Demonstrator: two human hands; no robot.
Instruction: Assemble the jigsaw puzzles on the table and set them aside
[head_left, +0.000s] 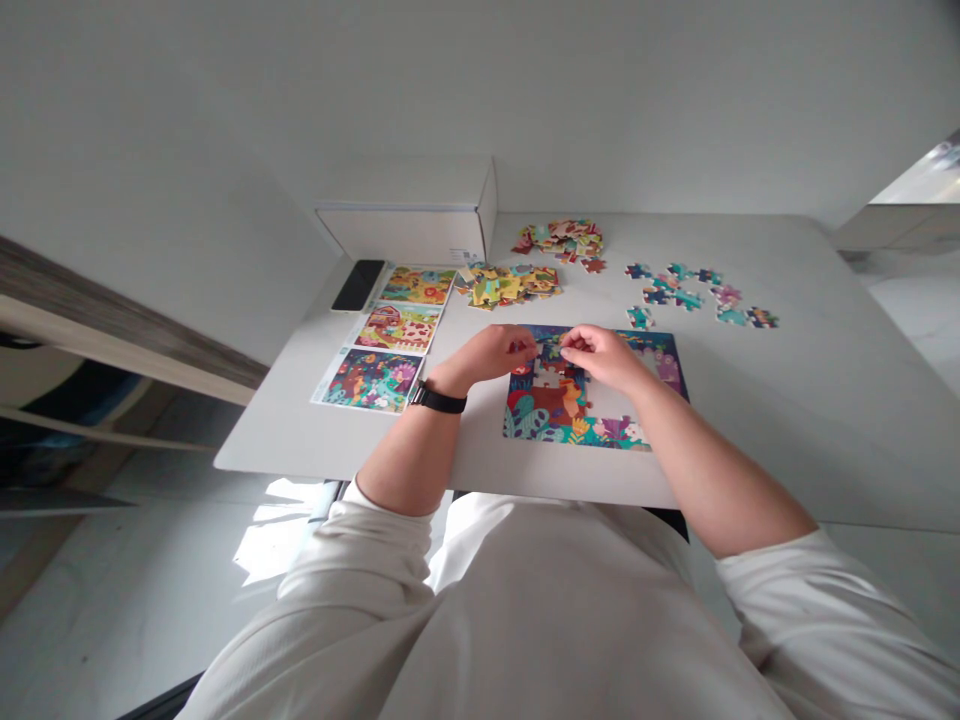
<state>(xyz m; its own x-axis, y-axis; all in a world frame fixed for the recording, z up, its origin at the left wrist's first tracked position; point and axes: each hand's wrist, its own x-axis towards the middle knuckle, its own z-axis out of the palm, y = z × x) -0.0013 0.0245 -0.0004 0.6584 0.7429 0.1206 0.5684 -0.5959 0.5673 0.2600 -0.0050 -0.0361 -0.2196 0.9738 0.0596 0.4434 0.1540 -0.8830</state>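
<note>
Jigsaw puzzle (pixel 551 405), partly joined, lies flat near the near edge of the pale table (pixel 465 450), right of the picture sheet (pixel 375 380), with bare gaps showing in its middle and toward its right. Over its far left part is the left hand (pixel 504 352), fingers curled; whether they grip a piece I cannot tell. Just right of it, the right hand (pixel 600 355) has thumb and fingertips drawn together above the far part of the puzzle, and whatever may be between them is too small to make out. The likeliest trouble, I judge, is the joined part shifting or springing apart, should either hand press sideways or a wrist drag across it. A piece forced into a gap of the wrong shape could bend its tabs. Loose teal pieces (pixel 688 299) at the far right seem safe enough, but the yellow pile (pixel 499 287) lies close to the sheet, so a sweep of the left arm might scatter it. As for writing, the white box (pixel 405 235) bears a small printed mark at its lower right, and the sheet has tiny print along its left margin; neither can be read, and no brand is legible.
</note>
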